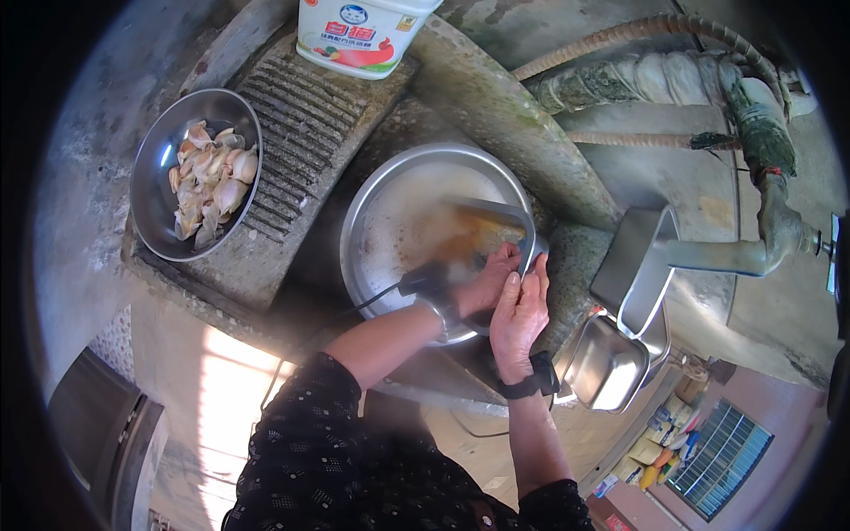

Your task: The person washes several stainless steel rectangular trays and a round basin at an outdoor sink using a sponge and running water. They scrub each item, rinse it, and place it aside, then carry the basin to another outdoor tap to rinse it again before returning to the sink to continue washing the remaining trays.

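A metal basin (356, 265) of cloudy, foamy water stands in the stone sink in front of me. Tilted inside its right side is a rectangular metal pan (498, 211), with orange-brown residue or water showing in it. My right hand (520, 310) grips the pan's near right rim, thumb and fingers pressed together on the edge. Reaching into the pan from the left, my left hand (489, 281) has its fingers curled close to the same rim. Whatever lies under those fingers is hidden. Both wrists wear dark straps, and a black cable runs from the left one.
A metal bowl of garlic cloves (212, 181) sits on the ribbed stone washboard (301, 115) at left, below a white detergent tub (354, 40). To the right are empty metal pans (633, 265), (606, 363) under a metal tap (717, 257). Wrapped pipes (629, 84) run behind.
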Demonstrator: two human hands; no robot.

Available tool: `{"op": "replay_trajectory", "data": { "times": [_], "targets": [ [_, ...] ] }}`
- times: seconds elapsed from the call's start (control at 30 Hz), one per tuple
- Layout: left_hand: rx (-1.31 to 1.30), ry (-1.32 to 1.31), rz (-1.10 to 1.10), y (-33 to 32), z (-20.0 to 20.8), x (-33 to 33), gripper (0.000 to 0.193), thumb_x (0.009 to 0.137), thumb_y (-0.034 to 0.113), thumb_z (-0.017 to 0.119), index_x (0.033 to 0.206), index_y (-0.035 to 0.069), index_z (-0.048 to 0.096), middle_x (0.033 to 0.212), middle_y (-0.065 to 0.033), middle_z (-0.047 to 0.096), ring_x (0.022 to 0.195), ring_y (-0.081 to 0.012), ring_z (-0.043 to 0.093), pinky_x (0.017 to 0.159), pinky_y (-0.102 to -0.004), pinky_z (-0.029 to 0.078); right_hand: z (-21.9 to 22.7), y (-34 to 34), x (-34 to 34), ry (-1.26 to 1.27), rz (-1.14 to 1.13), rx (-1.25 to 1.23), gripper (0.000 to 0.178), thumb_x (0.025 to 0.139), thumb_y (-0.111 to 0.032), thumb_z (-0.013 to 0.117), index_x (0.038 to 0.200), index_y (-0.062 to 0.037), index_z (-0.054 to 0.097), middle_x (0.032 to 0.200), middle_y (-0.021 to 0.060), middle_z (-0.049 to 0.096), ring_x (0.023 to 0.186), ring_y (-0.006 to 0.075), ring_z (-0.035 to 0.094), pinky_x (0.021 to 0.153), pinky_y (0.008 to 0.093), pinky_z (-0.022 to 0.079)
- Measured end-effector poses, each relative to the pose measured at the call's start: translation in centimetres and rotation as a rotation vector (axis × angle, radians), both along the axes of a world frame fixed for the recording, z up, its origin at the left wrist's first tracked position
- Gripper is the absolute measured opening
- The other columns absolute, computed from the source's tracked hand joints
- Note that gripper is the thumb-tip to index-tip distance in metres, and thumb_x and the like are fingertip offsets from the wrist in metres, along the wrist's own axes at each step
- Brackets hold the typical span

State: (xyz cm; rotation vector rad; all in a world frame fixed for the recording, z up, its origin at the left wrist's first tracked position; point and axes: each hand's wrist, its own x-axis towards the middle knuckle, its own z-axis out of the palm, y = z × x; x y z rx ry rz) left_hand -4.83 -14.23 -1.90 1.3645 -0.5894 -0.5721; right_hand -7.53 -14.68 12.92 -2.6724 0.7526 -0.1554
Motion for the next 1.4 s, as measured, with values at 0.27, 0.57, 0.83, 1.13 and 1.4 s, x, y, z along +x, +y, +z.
{"op": "replay_trajectory", "data": {
  "times": [0.27, 0.57, 0.83, 1.13, 1.4],
  "targets": [
    [0.709, -0.317, -0.403, 4.5, -4.1, -0.7, 0.043, 0.084, 0.029, 0.059, 0.121, 0.006, 0.058, 0.124, -0.0166, 0.053, 0.11, -0.0377, 0.053, 0.096, -0.0457, 0.042, -0.1, -0.3, 0.1, 0.016, -0.005, -0.007, 0.021, 0.098, -0.016, 0.05, 0.086, 0.0001, 0.052, 0.135, 0.0269, 0.05, 0.098, 0.0415, 0.063, 0.076, 0.0416, 0.053],
    [0.459, 0.393, 0.342, 0.5, -6.1, 2.0, 0.047, 0.072, 0.009, 0.071, 0.118, 0.009, 0.062, 0.121, -0.0222, 0.054, 0.113, -0.0387, 0.054, 0.097, -0.045, 0.044, -0.3, 0.3, 0.1, -0.005, 0.046, -0.025, 0.021, 0.098, -0.015, 0.051, 0.083, 0.0008, 0.051, 0.134, 0.0278, 0.051, 0.096, 0.0423, 0.063, 0.074, 0.0413, 0.052],
    [0.297, -0.096, 0.0, -0.9, -6.1, -1.6, 0.036, 0.078, 0.014, 0.068, 0.113, 0.015, 0.064, 0.128, -0.0194, 0.052, 0.117, -0.0344, 0.052, 0.095, -0.0408, 0.045, 0.1, -0.2, 0.1, -0.035, 0.075, -0.007, 0.019, 0.098, -0.014, 0.051, 0.091, 0.0029, 0.056, 0.134, 0.028, 0.051, 0.104, 0.0421, 0.061, 0.082, 0.0416, 0.051],
    [0.753, 0.26, 0.487, -1.5, -8.3, 2.4, 0.033, 0.088, 0.018, 0.064, 0.116, 0.001, 0.06, 0.115, -0.0234, 0.061, 0.101, -0.0378, 0.062, 0.087, -0.0438, 0.05, 0.0, -0.2, -0.1, 0.008, 0.134, 0.004, 0.019, 0.098, -0.014, 0.05, 0.093, 0.0038, 0.055, 0.135, 0.0286, 0.05, 0.102, 0.0426, 0.061, 0.081, 0.0406, 0.05],
    [-0.483, 1.274, 0.033, -0.6, 2.7, 2.7, 0.031, 0.091, 0.008, 0.059, 0.12, 0.008, 0.049, 0.103, -0.0075, 0.061, 0.092, -0.0161, 0.061, 0.074, -0.0296, 0.051, -0.2, -0.1, 0.1, -0.021, 0.105, -0.023, 0.023, 0.099, -0.014, 0.048, 0.108, 0.0045, 0.058, 0.135, 0.0283, 0.05, 0.112, 0.0434, 0.057, 0.089, 0.0435, 0.049]
  ]
}}
